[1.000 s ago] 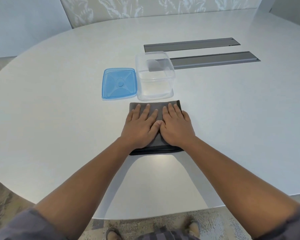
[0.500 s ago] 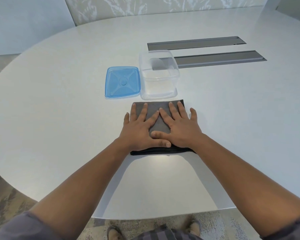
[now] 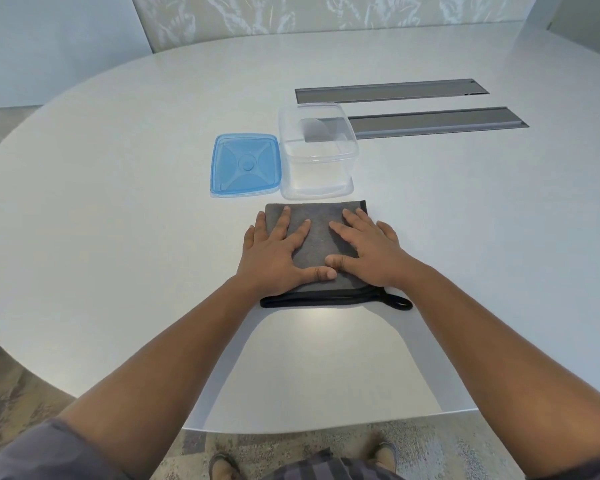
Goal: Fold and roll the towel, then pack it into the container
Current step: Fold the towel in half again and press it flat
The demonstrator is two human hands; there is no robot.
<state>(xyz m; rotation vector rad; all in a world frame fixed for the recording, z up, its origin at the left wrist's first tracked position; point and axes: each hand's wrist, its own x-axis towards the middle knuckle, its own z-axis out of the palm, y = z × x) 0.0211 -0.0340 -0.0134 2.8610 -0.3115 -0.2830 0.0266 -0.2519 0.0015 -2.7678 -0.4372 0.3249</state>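
In the centre of the frame the left hand (image 3: pixel 277 255) and the right hand (image 3: pixel 368 251) press with straight, spread fingers, gripping nothing, on the folded grey towel (image 3: pixel 317 241), probably to flatten it for rolling, just below the open container (image 3: pixel 317 150).

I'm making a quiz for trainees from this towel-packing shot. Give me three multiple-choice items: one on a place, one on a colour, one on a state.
1. Where is the blue square plastic lid?
A. on the container
B. on the table, left of the container
C. under the towel

2. What colour is the folded cloth towel?
A. dark grey
B. white
C. red

3. How are the hands?
A. gripping the lid
B. lifted off the table
C. flat on the towel

Answers:
1 B: the lid lies beside the clear plastic container.
2 A: the towel is dark grey.
3 C: left hand and right hand press it with straight fingers.
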